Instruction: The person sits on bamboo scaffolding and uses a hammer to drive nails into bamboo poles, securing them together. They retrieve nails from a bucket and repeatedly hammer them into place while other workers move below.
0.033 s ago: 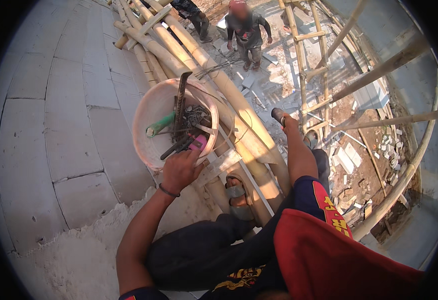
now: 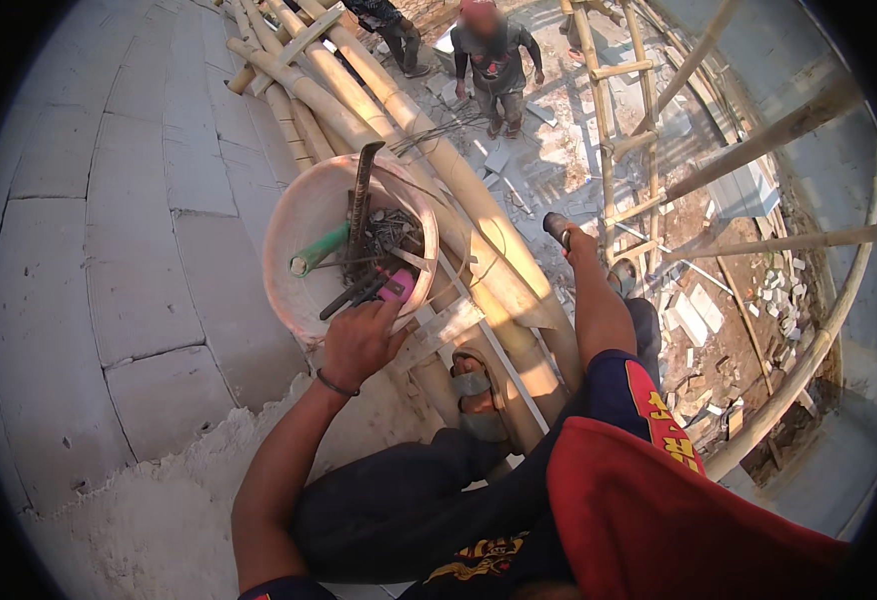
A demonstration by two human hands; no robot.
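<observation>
A pale, stained bucket (image 2: pixel 294 240) stands beside the bamboo poles. My left hand (image 2: pixel 361 340) is closed over its near rim, fingertips beside a pink object (image 2: pixel 396 287) inside; the fingers are partly hidden. Black handles (image 2: pixel 347 297) lie just above my knuckles. The bucket also holds a green tube-shaped piece (image 2: pixel 320 250), a dark curved metal bar (image 2: pixel 363 195) rising past the rim, and a heap of nails or small metal bits (image 2: pixel 396 230). Out to the right, my right hand (image 2: pixel 581 245) is closed around a dark, rounded object (image 2: pixel 558 228) whose kind I cannot make out.
A pale block wall (image 2: pixel 149 270) lies left. Under my sandaled foot (image 2: pixel 477 390) run bamboo poles (image 2: pixel 499 270). Far below are a bamboo ladder (image 2: pixel 604 130), rubble (image 2: pixel 699 315) and two people, one (image 2: pixel 494 70) facing this way. Slanting poles (image 2: pixel 759 150) cross at right.
</observation>
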